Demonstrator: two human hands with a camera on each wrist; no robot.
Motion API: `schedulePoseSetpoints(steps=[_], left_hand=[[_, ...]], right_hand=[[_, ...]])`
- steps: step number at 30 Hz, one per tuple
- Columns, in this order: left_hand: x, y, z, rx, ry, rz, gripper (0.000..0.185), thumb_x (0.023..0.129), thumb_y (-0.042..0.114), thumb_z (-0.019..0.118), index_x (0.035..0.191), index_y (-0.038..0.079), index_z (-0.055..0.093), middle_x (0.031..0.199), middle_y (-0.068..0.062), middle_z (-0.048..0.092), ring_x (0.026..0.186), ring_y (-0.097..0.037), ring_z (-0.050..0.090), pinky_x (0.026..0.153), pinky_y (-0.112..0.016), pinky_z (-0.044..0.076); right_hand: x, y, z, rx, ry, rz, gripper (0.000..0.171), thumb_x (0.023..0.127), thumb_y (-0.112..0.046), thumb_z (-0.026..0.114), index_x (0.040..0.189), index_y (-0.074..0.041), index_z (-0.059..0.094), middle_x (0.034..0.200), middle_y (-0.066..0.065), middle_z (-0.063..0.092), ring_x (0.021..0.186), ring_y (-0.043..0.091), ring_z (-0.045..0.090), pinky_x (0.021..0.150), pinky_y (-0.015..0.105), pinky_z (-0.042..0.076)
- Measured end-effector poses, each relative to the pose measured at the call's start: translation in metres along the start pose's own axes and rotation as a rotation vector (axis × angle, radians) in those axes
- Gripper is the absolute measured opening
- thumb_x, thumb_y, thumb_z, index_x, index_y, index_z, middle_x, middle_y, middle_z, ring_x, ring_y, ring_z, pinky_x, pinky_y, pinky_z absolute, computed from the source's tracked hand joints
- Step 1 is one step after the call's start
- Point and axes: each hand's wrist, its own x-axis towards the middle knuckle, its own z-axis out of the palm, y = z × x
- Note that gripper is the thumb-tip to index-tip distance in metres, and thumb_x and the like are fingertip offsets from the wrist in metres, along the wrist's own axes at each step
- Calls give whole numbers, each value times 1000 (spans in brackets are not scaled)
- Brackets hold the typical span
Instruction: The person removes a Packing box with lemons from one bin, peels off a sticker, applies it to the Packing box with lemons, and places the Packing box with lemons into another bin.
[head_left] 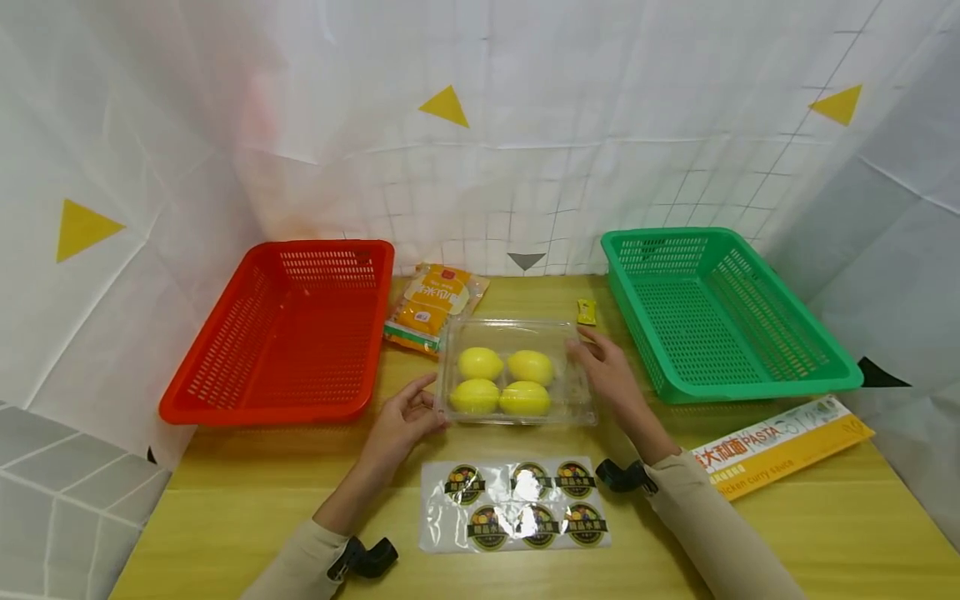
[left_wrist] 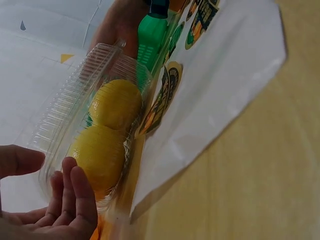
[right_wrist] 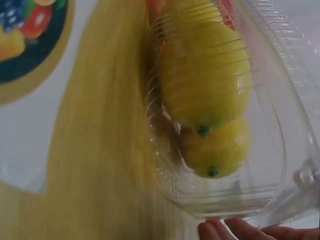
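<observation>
Flanking the clear box (head_left: 517, 333) at the frame's centre, the left hand (head_left: 405, 421) and right hand (head_left: 607, 369) seem placed to steady it from opposite ends. The left is loosely spread, thumb apart from its fingers; the right has fingertips at the box's right end, though whether it pinches I cannot tell. Four lemons (head_left: 480, 364) sit inside, paired in rows, probably for balance.

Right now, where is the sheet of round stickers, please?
In the head view, the sticker sheet lies at the lower centre on the table, just below the clear container with four lemons.
</observation>
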Motion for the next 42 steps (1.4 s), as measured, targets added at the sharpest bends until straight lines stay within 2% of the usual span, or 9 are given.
schedulePoseSetpoints(steps=[8, 17, 22, 24, 27, 30, 33, 37, 42], left_hand=[[-4, -4, -2, 40, -1, 10, 69, 91, 0, 72, 155, 4, 43, 108, -19, 64, 92, -27, 69, 81, -31, 58], [-8, -5, -3, 105, -40, 37, 76, 90, 4, 76, 157, 3, 40, 118, -19, 60, 98, -25, 64, 81, -28, 55], [-11, -6, -9, 141, -82, 28, 71, 93, 3, 72, 155, -4, 39, 121, -21, 59, 100, -28, 65, 82, -34, 58], [-13, -7, -13, 209, -110, 47, 62, 94, 3, 71, 150, -9, 44, 119, -22, 61, 100, -28, 65, 82, -34, 58], [-16, -10, -20, 398, -165, 123, 44, 95, 2, 71, 134, -11, 58, 111, -17, 67, 96, -25, 67, 80, -32, 58], [-20, -11, -24, 574, -204, 220, 26, 94, 1, 73, 119, -6, 69, 101, -7, 71, 89, -20, 67, 75, -29, 57], [-24, -10, -24, 644, -226, 294, 20, 92, 1, 76, 112, -2, 73, 96, 1, 70, 83, -14, 65, 70, -29, 57], [-28, -9, -18, 675, -287, 356, 14, 91, 1, 77, 105, 1, 74, 90, 5, 69, 77, -9, 63, 65, -27, 57], [-30, -11, -6, 688, -412, 373, 14, 92, 0, 75, 106, 1, 74, 92, 0, 70, 79, -7, 62, 68, -27, 57]], right_hand=[[6, 14, -1, 10, 2, 22, 76, 106, -52, 54, 165, -13, 27, 150, 25, 51, 138, 43, 45, 110, 64, 36], [-25, 20, -7, 25, -31, -24, 76, 106, -37, 61, 166, -11, 23, 155, 26, 45, 142, 42, 42, 114, 62, 33], [-47, 25, -7, 4, 5, -53, 76, 106, -34, 64, 165, -9, 23, 157, 23, 43, 141, 43, 43, 110, 61, 38], [-56, 25, -7, 30, 18, -38, 77, 105, -33, 65, 164, -6, 24, 157, 23, 43, 138, 43, 46, 106, 58, 45], [-70, 27, -7, 93, 21, 25, 75, 105, -31, 65, 161, 0, 26, 154, 27, 44, 131, 42, 52, 98, 49, 54], [-83, 27, -6, 148, 29, 108, 69, 104, -27, 67, 155, 5, 32, 146, 29, 49, 120, 39, 61, 90, 42, 59], [-93, 26, -4, 173, 26, 161, 59, 102, -21, 69, 144, 10, 41, 127, 28, 60, 102, 34, 69, 81, 40, 61], [-103, 25, 0, 162, -83, 184, 43, 102, -17, 67, 128, 15, 56, 103, 22, 71, 80, 30, 72, 69, 40, 63], [-107, 24, 14, 184, -327, 181, 43, 105, -18, 63, 129, 17, 60, 104, 25, 73, 77, 35, 73, 70, 44, 63]])
